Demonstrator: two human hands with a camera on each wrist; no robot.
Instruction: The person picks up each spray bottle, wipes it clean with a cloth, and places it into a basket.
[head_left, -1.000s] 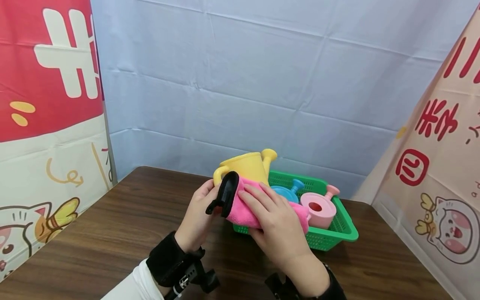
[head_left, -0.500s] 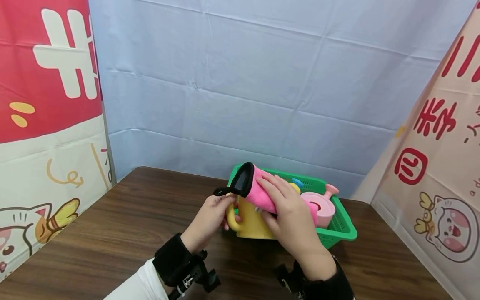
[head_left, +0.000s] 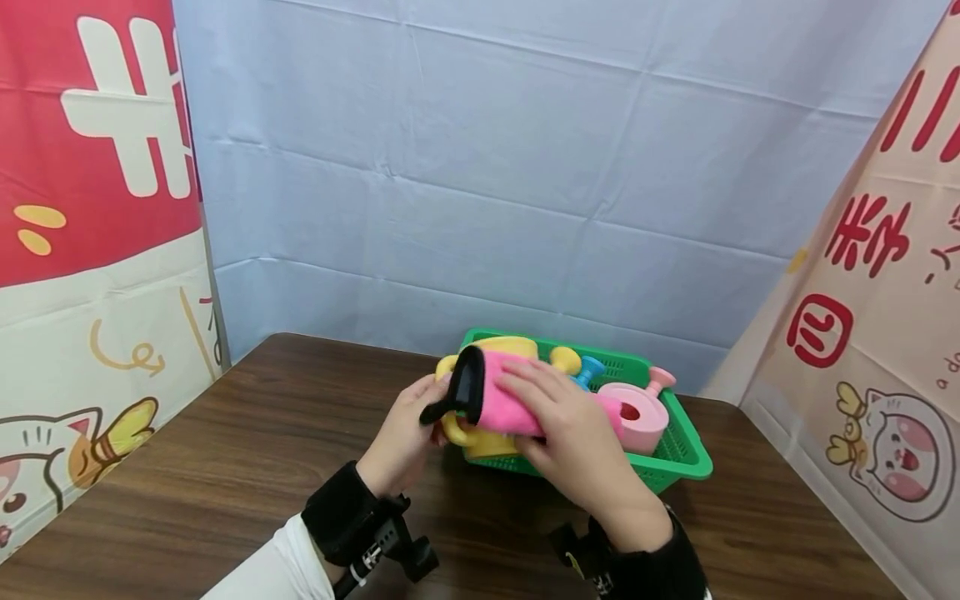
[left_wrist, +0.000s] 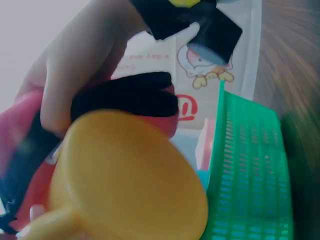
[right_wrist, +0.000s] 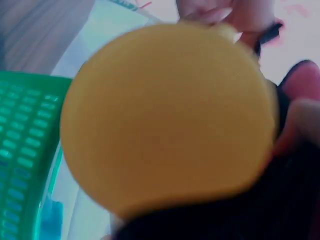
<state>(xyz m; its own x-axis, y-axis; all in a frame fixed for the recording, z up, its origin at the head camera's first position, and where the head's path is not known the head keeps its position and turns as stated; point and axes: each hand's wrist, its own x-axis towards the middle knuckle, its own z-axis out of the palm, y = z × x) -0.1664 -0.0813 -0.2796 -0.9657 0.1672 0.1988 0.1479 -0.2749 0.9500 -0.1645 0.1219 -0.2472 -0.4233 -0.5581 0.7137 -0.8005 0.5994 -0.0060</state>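
My left hand (head_left: 405, 433) grips a yellow toy watering can (head_left: 507, 345) by its handle, with the fingers partly hidden. The can's smooth round base fills much of the right wrist view. In front of the can, my right hand (head_left: 573, 429) holds a pink plush mitt-like piece (head_left: 510, 408), its fingers bent over the top. A black-edged mouth (head_left: 467, 387) and a black loop on the piece point left toward my left hand. The pink piece covers the can's middle. Both are in front of and partly over a green basket (head_left: 675, 467).
The basket holds a pink toy watering can (head_left: 637, 417) and a blue one (head_left: 588, 372), mostly hidden. Under the basket is a dark wooden table (head_left: 247, 467). Pale blue cloth (head_left: 480, 167) hangs behind, with printed cloths at both sides.
The yellow watering can dipped from above the pink piece to below it, then rose partly behind it. The pink piece went up and right, then back left and down.
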